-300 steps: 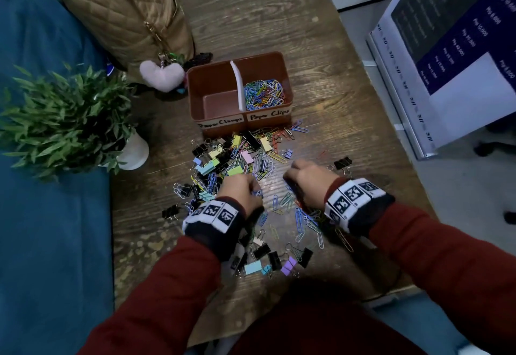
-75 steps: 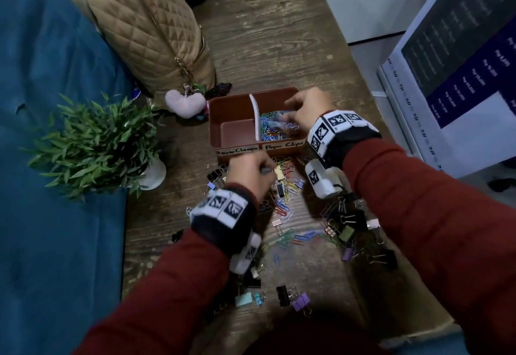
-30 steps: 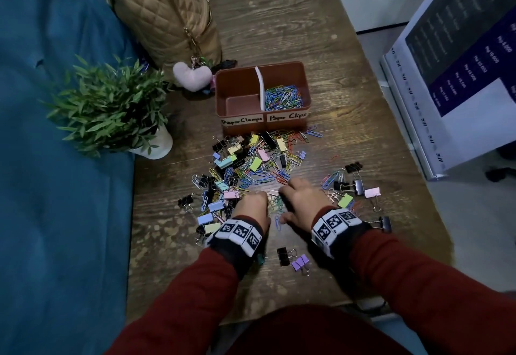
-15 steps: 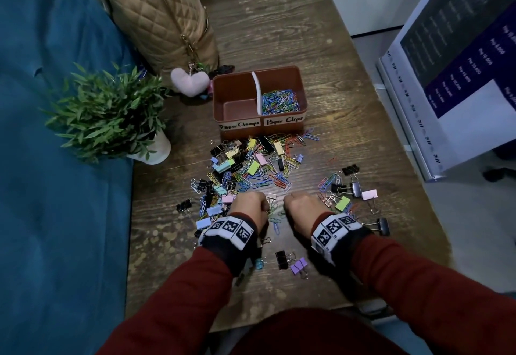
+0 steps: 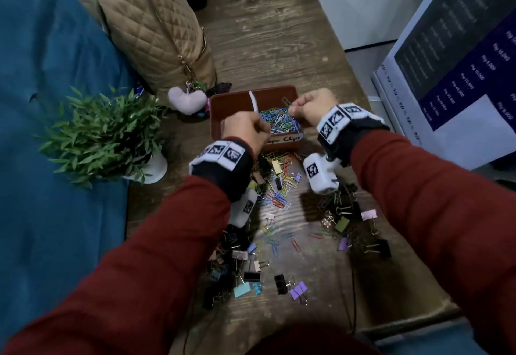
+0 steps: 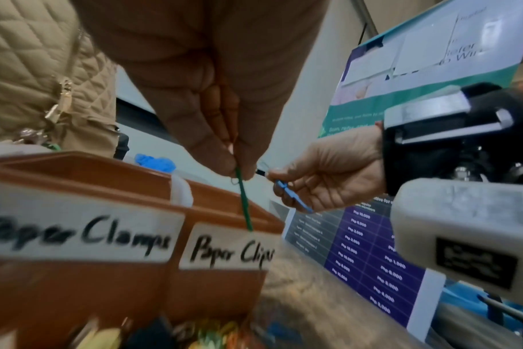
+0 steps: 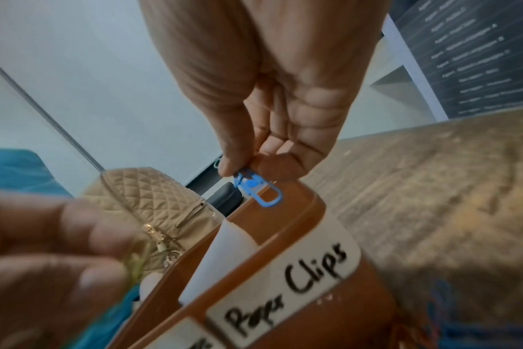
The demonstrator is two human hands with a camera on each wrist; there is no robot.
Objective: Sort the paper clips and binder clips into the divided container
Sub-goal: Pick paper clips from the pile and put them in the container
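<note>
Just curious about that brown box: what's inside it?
The right compartment of the divided container holds a heap of coloured paper clips. The left compartment is mostly hidden behind the left hand, so its contents cannot be seen.

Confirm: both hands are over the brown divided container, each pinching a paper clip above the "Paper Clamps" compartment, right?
Wrong compartment. Both hands, left hand and right hand, pinch paper clips above the "Paper Clips" compartment of the brown divided container, already holding coloured clips. The head view shows it.
</note>
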